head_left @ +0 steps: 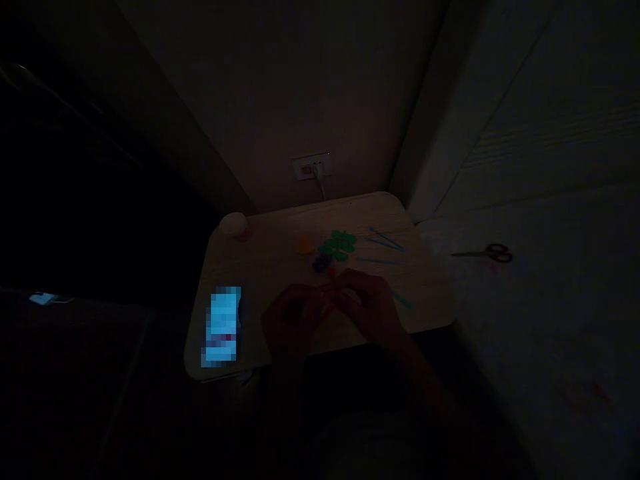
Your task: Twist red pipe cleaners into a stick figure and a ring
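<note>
In dim light my left hand and my right hand meet above the front of a small wooden table. Both are closed, fingertips together around a small red piece; its kind is too dark to make out. Just beyond the fingers lie a dark purple piece and another red piece. Several green leaf-shaped pieces form a cluster behind these, with a yellow-orange piece to their left. Thin blue-green sticks lie on the right, one partly hidden by my right hand.
A lit phone lies at the table's left front. At the back left corner stands a round whitish container. Scissors rest on a pale surface right of the table. A wall socket holds a plug and cable.
</note>
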